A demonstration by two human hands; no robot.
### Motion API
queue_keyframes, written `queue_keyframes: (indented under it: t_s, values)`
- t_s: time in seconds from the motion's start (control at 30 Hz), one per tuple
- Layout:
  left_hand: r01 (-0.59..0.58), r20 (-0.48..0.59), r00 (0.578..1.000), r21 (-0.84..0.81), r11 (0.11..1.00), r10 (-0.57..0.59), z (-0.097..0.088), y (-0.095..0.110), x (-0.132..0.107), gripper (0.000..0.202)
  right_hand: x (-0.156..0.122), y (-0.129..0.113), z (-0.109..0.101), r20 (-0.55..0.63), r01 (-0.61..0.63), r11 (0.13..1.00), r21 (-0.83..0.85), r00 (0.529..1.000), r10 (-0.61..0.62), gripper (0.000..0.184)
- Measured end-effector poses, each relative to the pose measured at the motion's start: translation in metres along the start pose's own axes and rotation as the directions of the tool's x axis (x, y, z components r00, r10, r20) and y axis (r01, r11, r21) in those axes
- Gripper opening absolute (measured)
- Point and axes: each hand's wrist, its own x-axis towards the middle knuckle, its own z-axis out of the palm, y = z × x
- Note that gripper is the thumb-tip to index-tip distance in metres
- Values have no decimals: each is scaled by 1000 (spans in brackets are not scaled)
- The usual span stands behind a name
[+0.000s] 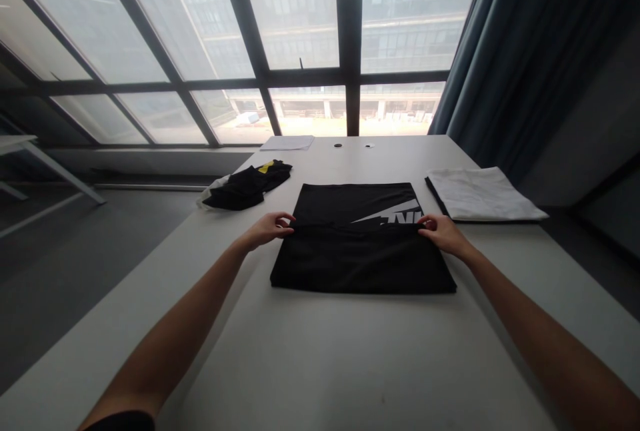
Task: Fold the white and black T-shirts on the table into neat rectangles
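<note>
A black T-shirt (363, 261) with a white-grey print lies on the white table in front of me. Its near part is folded over, and the layer's far edge crosses the shirt and covers some of the print. At the left end of that edge, my left hand (267, 228) pinches the cloth between thumb and fingers. My right hand (443, 232) pinches the opposite end, beside the print. Both hands are closed on the fabric, which rests on the table.
Crumpled black clothing (240, 188) with a yellow patch lies at the table's left edge. Folded white and black cloth (483, 194) sits at the right. Papers (287, 143) lie at the far end of the table (320, 358), before windows and a dark curtain (493, 64).
</note>
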Motion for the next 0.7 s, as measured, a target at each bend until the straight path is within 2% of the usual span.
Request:
queue_keyframes:
  t_s: [0.13,0.37,0.5,0.57,0.63,0.7]
  values:
    - [5,-29,1000,33,999,-4,3,3,3,63,10,-1,-3,-30,-3,1000,-11,1000,2,28]
    - [17,-61,998,127,992,-10,13,2,5,57,18,9,12,-51,-23,997,-77,999,19,25]
    - [100,-111,990,105,989,-88,13,5,-1,65,17,10,15,-80,-30,995,-96,997,22,29]
    - [109,-205,976,164,980,-74,12,6,-9,62,12,6,16,-127,-30,992,-122,992,14,30]
    - [93,-285,959,270,958,-13,12,6,-24,57,3,1,16,-189,-35,985,-170,982,2,32]
    - [82,-287,958,337,938,19,14,6,-46,52,-11,-4,16,-234,-45,971,-234,972,-11,31]
